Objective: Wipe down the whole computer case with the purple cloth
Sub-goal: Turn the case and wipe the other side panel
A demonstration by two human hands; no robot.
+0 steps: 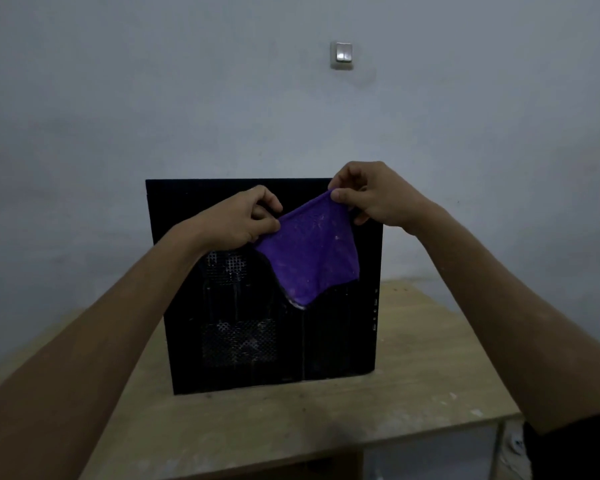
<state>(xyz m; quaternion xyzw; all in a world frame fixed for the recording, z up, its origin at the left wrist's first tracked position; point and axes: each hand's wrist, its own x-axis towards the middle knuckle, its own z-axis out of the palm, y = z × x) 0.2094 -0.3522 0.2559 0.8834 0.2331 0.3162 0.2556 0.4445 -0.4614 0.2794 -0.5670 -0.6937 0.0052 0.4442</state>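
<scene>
A pale rectangular double wall switch [342, 56] sits on the grey painted wall [118, 98] above the grip; a light wooden tabletop [413, 375] lies below.

You held a purple cloth [309, 258] of soft, nubbly fabric, matt and flecked with pale lint. The computer case [326, 341] before you looked like matt black metal, its side panel pierced by fine mesh vents grey with dust. It stood on a table [413, 393] of pale raw wood, unvarnished, dull and scuffed.
</scene>
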